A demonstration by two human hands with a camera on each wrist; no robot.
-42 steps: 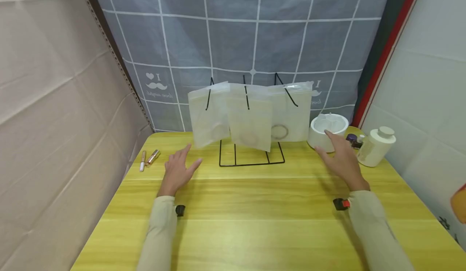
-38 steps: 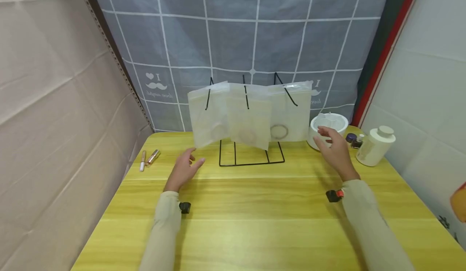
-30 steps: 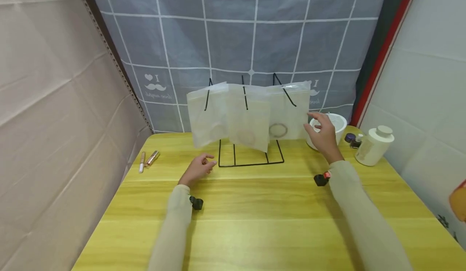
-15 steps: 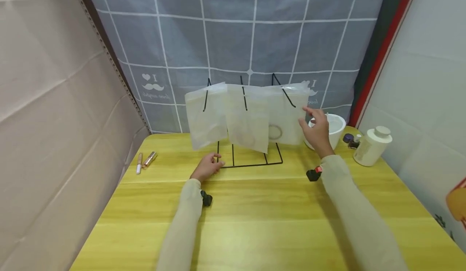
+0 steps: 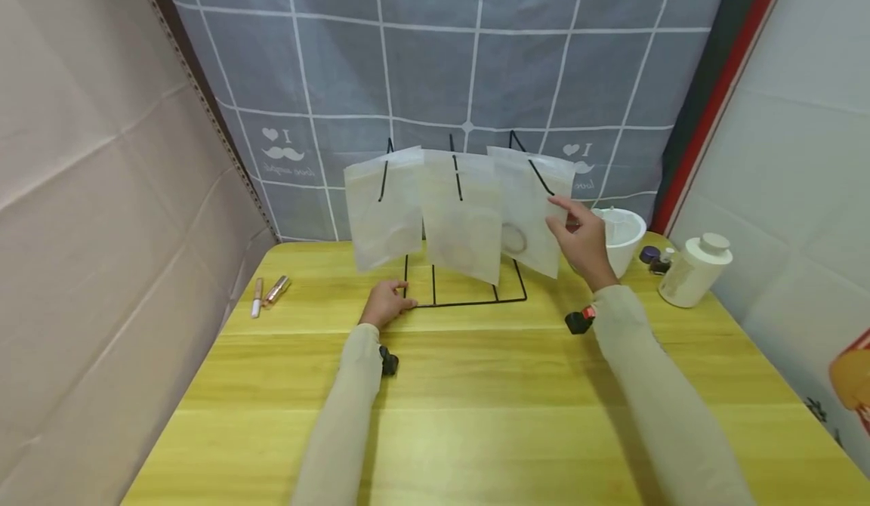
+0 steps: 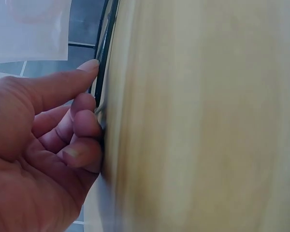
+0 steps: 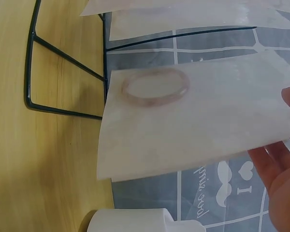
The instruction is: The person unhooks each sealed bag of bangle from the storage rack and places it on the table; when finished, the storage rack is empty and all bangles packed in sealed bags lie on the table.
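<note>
On the rack's right prong: frosted plastic bag [image 5: 533, 208] with a ring-shaped bangle [image 5: 514, 238] inside, near its lower left corner. Bag hangs askew, bottom edge sloping down to the right. Right hand [image 5: 586, 245] has its right edge pinched, thumb on the front face, fingers behind, just beside the prong tip.

Left hand [image 5: 386, 303] is at the front left corner of the black wire rack [image 5: 469, 303]: thumb tip on the base rail, other fingers curled in against it, so a pinch on the wire. Rack stands on the wood-grain table [image 5: 476, 415].

Other two prongs: middle bag [image 5: 464, 215] and left bag [image 5: 384, 215], both frosted, both hanging with a slight tilt, neither touched by a hand.

Right side, behind the right hand: white round container [image 5: 620, 257], partly covered by the hand. Farther right, purple-lidded jar [image 5: 649, 254] and white bottle [image 5: 695, 272]. Far left: lipstick tube [image 5: 276, 289], slim white-ended tube [image 5: 256, 298] just beside it. Grey grid cloth [image 5: 435, 75] behind everything.
</note>
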